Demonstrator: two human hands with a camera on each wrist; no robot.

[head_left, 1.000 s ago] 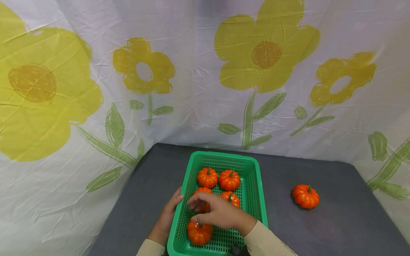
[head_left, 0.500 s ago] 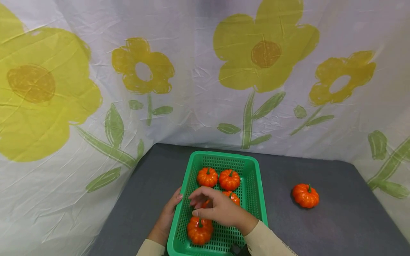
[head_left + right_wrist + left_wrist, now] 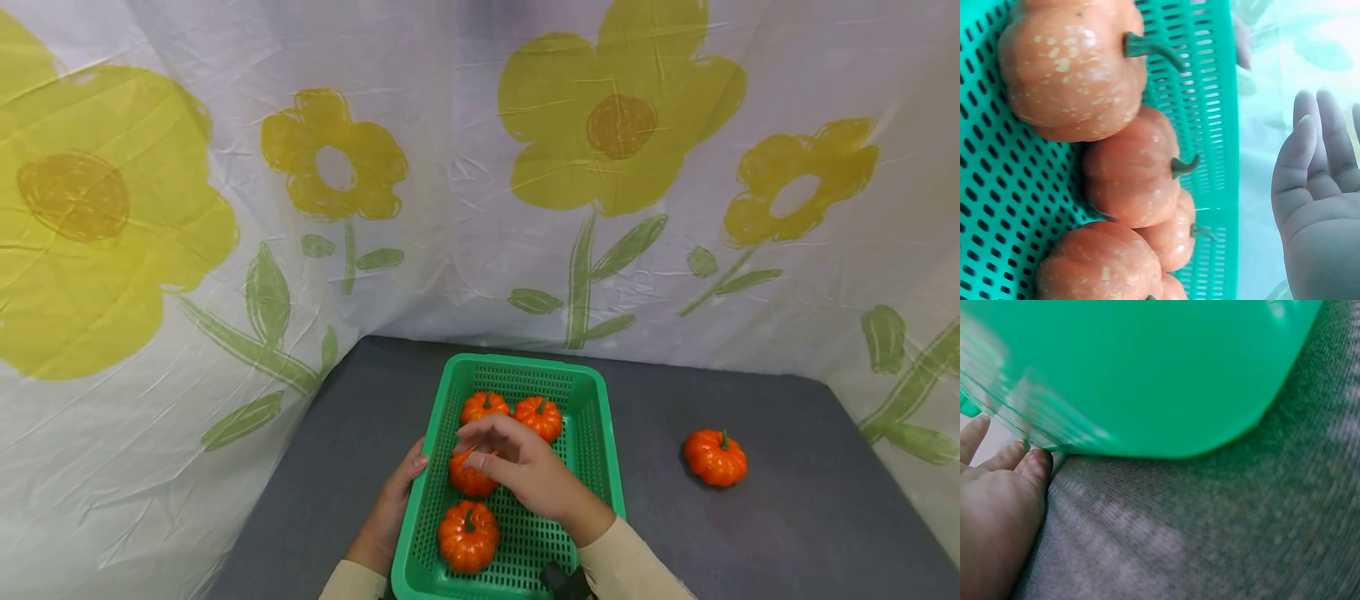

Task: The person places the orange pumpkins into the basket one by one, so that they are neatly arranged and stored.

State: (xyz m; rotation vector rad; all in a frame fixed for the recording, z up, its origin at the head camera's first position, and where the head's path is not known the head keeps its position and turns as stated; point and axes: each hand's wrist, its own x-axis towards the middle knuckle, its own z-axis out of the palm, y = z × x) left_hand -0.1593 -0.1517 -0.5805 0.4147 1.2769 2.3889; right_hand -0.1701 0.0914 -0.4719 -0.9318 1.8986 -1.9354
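Several small orange pumpkins with green stems sit in a green perforated basket [image 3: 611, 467] in the head view. The nearest pumpkin [image 3: 468, 537] lies at the lower left, and another pumpkin [image 3: 472, 472] is partly under my right hand [image 3: 528, 467]. That hand hovers over the basket with loosely bent fingers and holds nothing; the right wrist view shows its palm apart from the pumpkins [image 3: 1132, 167]. My left hand [image 3: 393, 496] lies along the basket's left side. In the left wrist view, its extended fingers [image 3: 1007, 456] touch the basket's outer wall.
One more pumpkin [image 3: 715, 458] lies on the dark grey table [image 3: 795, 517], to the right of the basket. Behind the table hangs a white cloth [image 3: 450, 208] printed with yellow flowers. A black device [image 3: 566, 579] is at my right wrist.
My right hand has moved away from me over the basket, uncovering the nearest left pumpkins and covering the middle right one. My left hand and the basket have stayed still.
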